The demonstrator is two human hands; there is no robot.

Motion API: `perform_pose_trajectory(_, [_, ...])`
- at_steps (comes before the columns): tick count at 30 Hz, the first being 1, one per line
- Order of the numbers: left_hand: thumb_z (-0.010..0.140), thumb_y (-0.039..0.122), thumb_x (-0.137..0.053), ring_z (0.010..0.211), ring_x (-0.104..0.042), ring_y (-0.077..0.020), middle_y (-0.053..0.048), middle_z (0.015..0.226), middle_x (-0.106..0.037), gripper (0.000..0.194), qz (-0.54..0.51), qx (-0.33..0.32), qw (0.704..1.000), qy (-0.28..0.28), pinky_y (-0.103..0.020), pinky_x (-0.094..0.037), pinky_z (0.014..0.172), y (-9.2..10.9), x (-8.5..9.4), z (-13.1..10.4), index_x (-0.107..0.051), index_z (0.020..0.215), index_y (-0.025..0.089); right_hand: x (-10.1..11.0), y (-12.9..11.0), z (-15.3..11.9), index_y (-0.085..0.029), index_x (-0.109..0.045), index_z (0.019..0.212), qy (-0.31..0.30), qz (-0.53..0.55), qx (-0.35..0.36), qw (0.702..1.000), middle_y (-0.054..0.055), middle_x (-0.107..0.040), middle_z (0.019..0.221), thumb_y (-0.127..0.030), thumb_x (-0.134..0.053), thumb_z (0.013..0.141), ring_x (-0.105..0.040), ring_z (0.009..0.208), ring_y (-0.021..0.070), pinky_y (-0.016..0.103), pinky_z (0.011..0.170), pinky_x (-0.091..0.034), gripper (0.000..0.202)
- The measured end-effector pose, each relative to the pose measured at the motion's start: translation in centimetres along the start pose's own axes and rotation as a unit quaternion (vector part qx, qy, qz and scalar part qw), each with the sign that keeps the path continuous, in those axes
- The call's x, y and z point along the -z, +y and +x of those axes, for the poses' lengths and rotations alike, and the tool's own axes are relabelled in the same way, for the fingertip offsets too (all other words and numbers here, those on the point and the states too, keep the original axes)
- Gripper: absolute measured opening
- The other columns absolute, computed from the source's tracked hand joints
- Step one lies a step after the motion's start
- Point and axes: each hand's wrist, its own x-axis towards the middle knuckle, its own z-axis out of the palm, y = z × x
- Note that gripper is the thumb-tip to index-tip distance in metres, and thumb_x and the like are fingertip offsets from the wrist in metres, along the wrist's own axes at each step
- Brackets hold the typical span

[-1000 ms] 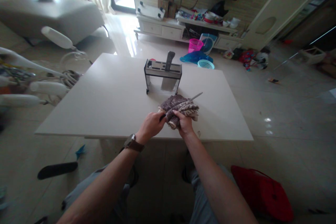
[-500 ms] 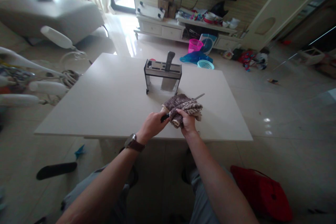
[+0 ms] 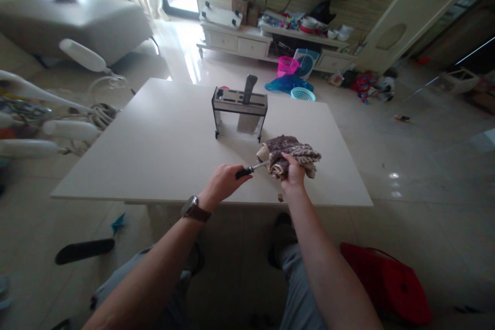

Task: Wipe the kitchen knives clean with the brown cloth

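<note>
My left hand (image 3: 228, 180) is closed around the black handle of a slim knife (image 3: 243, 172). Its narrow metal blade points right, and the far end is hidden in the cloth. A brown and beige fuzzy cloth (image 3: 290, 152) is bunched in my right hand (image 3: 294, 171), thumb on top, wrapped about the blade. Both hands are above the front part of the white table (image 3: 116, 154). Beyond them stands a knife block (image 3: 240, 103) with a steel frame. A cleaver (image 3: 249, 90) is upright in it, its wide blade showing below the slotted top.
A small brown bit (image 3: 280, 197) lies at the table's front edge. White chairs (image 3: 83, 54) crowd the left side. A red bag (image 3: 382, 283) is on the floor at right. Past the table are a pink basket (image 3: 287, 66) and a light blue basket (image 3: 302, 94).
My right hand and the cloth have moved right along the blade, away from the handle. More of the blade near the handle shows, and its tip is now covered. My left hand has barely moved.
</note>
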Motion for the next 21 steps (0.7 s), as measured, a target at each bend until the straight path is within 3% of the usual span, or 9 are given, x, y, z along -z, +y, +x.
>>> perform_pose_trajectory(7, [0.096, 0.048, -0.064, 0.061, -0.056, -0.0164, -0.008, 0.073, -0.072, 0.032, 0.019, 0.002, 1.000, -0.011, -0.029, -0.030, 0.060, 0.1, 0.5, -0.3, -0.073, 0.083, 0.020, 1.1, -0.4, 1.9, -0.019, -0.066, 0.089, 0.023, -0.006, 0.002, 1.000, -0.003, -0.077, 0.087, -0.017, -0.083, 0.061, -0.075, 0.075, 0.0176, 0.026, 0.054, -0.063, 0.033])
perform_pose_trajectory(14, [0.095, 0.048, -0.064, 0.058, -0.053, -0.0155, -0.006, 0.068, -0.069, 0.034, 0.026, -0.002, 1.000, -0.004, -0.030, -0.029, 0.059, 0.2, 0.7, -0.4, -0.071, 0.077, 0.020, 1.0, -1.1, 1.9, -0.019, -0.067, 0.089, 0.063, 0.025, -0.006, 0.998, -0.002, -0.078, 0.089, -0.014, -0.082, 0.060, -0.074, 0.074, 0.0162, 0.025, 0.056, -0.063, 0.034])
perform_pose_trajectory(21, [0.094, 0.049, -0.064, 0.057, -0.053, -0.0155, -0.006, 0.065, -0.067, 0.036, 0.029, -0.002, 1.000, -0.002, -0.030, -0.030, 0.059, 0.1, 1.2, -0.4, -0.070, 0.073, 0.020, 1.4, -1.5, 2.4, -0.020, -0.064, 0.087, 0.051, -0.003, -0.012, 0.999, -0.002, -0.077, 0.081, -0.020, -0.078, 0.065, -0.072, 0.064, 0.0168, 0.025, 0.047, -0.059, 0.027])
